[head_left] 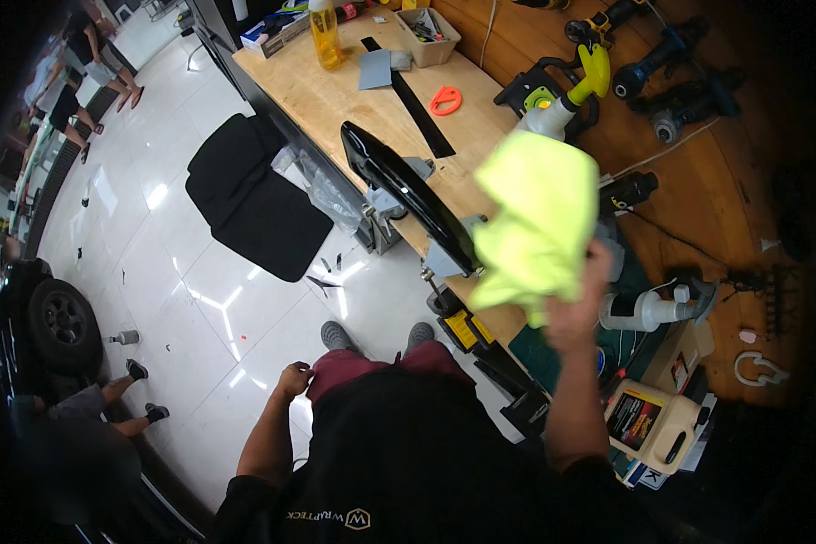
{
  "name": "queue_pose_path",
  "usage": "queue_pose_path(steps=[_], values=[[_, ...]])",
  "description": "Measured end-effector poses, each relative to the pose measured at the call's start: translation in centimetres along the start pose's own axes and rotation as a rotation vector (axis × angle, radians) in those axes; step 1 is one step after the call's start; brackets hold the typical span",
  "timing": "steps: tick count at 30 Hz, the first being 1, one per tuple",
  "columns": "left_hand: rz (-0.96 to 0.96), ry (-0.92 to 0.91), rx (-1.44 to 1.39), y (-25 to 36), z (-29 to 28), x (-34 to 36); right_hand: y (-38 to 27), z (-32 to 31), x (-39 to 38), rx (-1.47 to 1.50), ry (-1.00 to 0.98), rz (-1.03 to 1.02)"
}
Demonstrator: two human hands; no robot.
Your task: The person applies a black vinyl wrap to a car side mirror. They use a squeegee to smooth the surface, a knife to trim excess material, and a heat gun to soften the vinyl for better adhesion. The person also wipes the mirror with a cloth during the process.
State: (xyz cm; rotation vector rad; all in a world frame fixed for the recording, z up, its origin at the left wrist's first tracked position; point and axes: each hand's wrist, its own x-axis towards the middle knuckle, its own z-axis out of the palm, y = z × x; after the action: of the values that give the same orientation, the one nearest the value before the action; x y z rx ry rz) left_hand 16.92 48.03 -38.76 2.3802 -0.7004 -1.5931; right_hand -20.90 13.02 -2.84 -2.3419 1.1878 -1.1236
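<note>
My right hand (582, 304) is closed on a bright yellow-green cloth (539, 213), held up over the workbench (480, 118). Below and left of the cloth, a long glossy black curved part (399, 186) stands along the bench edge, held by grey clamps (383, 201). The cloth is close to its near end in the picture; I cannot tell whether they touch. My left hand (295, 379) hangs low beside my dark red shorts, fingers curled in, and whatever they may hold is hidden.
A spray bottle (553, 116) with a yellow head stands behind the cloth; another white bottle (639, 311) is nearer. An orange ring-shaped tool (445, 101), a bin of tools (426, 41) and a yellow bottle (325, 36) sit on the bench. Black mats (258, 195) lie on the floor.
</note>
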Motion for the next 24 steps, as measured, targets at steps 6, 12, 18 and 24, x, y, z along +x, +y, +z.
queue_pose_path(steps=[6,12,18,24], values=[[0.578,0.006,0.623,-4.4,-3.4,5.6,-5.9,15.3,7.1,-0.282,-0.248,-0.219],[0.088,-0.039,-0.322,2.7,-7.8,3.6,-7.1,18.4,7.8,-0.501,-0.122,-0.148],[0.009,-0.064,-0.412,-3.1,-10.9,4.6,-2.7,10.6,-5.6,-0.308,-0.037,0.39],[0.111,-0.104,-0.228,-6.6,-10.3,4.8,0.0,0.3,-14.2,-0.402,0.553,0.613]])
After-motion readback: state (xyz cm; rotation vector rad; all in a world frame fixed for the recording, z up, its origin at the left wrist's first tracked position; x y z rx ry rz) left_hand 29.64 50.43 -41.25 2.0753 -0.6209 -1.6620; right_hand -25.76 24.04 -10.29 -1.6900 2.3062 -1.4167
